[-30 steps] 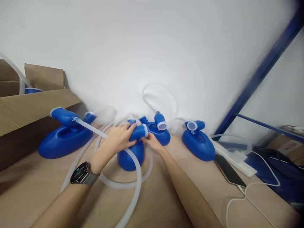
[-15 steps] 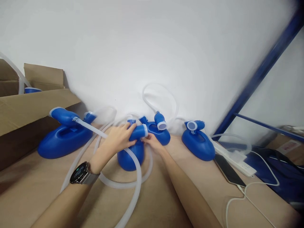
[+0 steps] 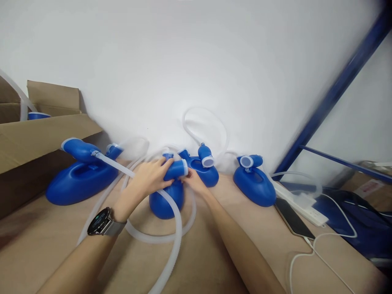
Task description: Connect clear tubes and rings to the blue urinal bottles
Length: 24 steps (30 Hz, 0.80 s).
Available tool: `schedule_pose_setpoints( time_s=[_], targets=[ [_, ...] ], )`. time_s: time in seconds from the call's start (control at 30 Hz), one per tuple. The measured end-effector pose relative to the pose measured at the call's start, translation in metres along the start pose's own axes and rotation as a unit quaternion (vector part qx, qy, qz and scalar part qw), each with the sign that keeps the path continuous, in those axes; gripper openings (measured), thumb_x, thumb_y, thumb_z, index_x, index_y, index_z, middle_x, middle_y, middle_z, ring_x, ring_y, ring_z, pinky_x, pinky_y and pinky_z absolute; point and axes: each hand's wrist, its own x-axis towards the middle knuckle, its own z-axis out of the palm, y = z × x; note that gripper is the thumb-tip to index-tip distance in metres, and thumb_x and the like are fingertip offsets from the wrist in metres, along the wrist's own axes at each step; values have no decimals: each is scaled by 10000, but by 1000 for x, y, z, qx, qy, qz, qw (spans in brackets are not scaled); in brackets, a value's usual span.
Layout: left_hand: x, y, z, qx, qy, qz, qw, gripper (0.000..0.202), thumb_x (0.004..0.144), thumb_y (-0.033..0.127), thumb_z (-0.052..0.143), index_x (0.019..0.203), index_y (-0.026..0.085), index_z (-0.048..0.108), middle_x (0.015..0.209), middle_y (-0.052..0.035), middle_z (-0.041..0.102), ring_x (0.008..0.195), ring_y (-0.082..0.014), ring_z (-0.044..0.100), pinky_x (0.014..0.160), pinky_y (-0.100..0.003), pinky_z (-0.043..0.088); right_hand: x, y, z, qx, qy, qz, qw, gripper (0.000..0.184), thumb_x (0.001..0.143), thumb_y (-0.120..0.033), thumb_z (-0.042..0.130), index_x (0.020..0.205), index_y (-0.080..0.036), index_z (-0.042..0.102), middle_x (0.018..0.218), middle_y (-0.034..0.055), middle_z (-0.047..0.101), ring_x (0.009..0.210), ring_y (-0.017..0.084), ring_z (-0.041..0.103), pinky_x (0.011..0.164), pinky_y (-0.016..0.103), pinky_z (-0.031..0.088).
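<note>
In front of me stands a blue plastic urinal bottle (image 3: 167,204). My left hand (image 3: 150,177), with a watch on its wrist, is closed round a blue funnel head (image 3: 175,170) with a pale rim, lying across the top of that bottle. Fingertips of my right hand (image 3: 195,181) are pinched together just under the funnel's rimmed end; what they hold is hidden. A translucent corrugated hose (image 3: 176,228) loops around the bottle and passes under my left wrist. Behind my right hand is another blue urinal bottle (image 3: 210,177) with its own funnel head (image 3: 204,154).
More blue bottles with funnels stand at the left (image 3: 79,183) and right (image 3: 254,188). An open cardboard box (image 3: 52,134) is at far left. A phone (image 3: 294,220), power strip (image 3: 309,212) and white cable (image 3: 306,255) lie right, near a blue metal frame (image 3: 333,98).
The whole view has shifted slightly, so things appear a little further left. Both hands keep the same positions at the funnel head and bottle.
</note>
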Motion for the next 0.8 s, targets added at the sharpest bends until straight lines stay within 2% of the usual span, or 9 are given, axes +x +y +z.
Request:
schedule_pose_setpoints(
  time_s=[0.2,0.33,0.5,0.8],
  targets=[
    [0,0,2,-5,2,0,1000,649,923,493,660,1474,189,503,1330,-165,646,1023,-370,704,733,-415,533,-2,-1,1,-14,0,2,1000,423,652,-486,928,870,-180,732,704,-5,689,641,149,600,655,299,495],
    [0,0,1,-13,3,6,1000,632,929,523,652,1453,195,519,1340,-171,639,1051,-361,697,757,-396,526,-5,-7,-2,-13,-23,8,1000,424,673,-518,912,832,-160,751,731,33,728,684,183,663,710,338,531],
    [0,0,0,-1,0,5,1000,622,925,482,670,1453,192,516,1342,-161,643,1057,-358,698,750,-395,523,-7,-9,-5,-6,-35,5,999,422,645,-486,931,879,-167,785,835,47,769,769,193,699,794,361,568],
    [0,0,1,6,3,7,1000,621,925,507,657,1442,193,518,1324,-161,654,1014,-350,706,717,-382,510,-8,-13,-4,-17,-35,-5,999,345,641,-450,936,801,-175,803,776,38,770,746,209,708,825,405,593]
  ],
)
